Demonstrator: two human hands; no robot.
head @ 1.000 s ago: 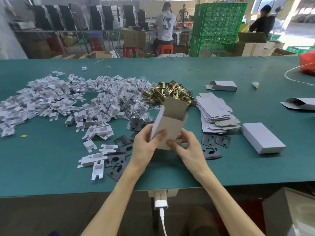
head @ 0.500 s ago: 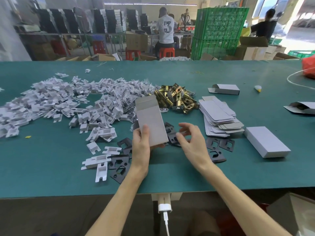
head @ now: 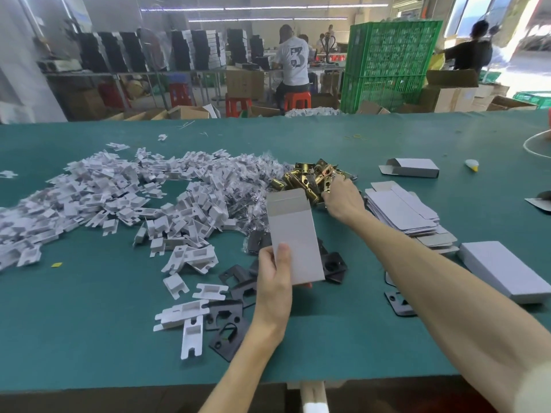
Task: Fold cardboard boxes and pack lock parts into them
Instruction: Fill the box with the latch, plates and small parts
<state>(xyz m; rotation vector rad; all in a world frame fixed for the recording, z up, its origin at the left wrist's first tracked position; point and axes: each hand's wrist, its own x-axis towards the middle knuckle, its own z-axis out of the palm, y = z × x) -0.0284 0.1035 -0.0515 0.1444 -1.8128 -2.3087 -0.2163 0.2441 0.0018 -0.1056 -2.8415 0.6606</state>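
Note:
My left hand (head: 272, 281) grips the lower end of a folded grey cardboard box (head: 293, 234), held upright with its top flap open. My right hand (head: 343, 198) is stretched forward onto the pile of brass lock latches (head: 307, 177), fingers curled among them; whether it holds one I cannot tell. Black strike plates (head: 229, 320) lie on the green table (head: 89, 323) below the box. A stack of flat box blanks (head: 402, 210) sits right of my right hand.
A wide heap of white plastic inserts (head: 119, 198) covers the table's left half. A closed grey box (head: 504, 269) lies at the right, another half-folded box (head: 414, 167) farther back. Beyond the table are green crates (head: 387, 61) and seated people.
My right hand has left the box and reached forward to the brass latch pile. The left hand alone now holds the box upright; earlier both hands were folding it.

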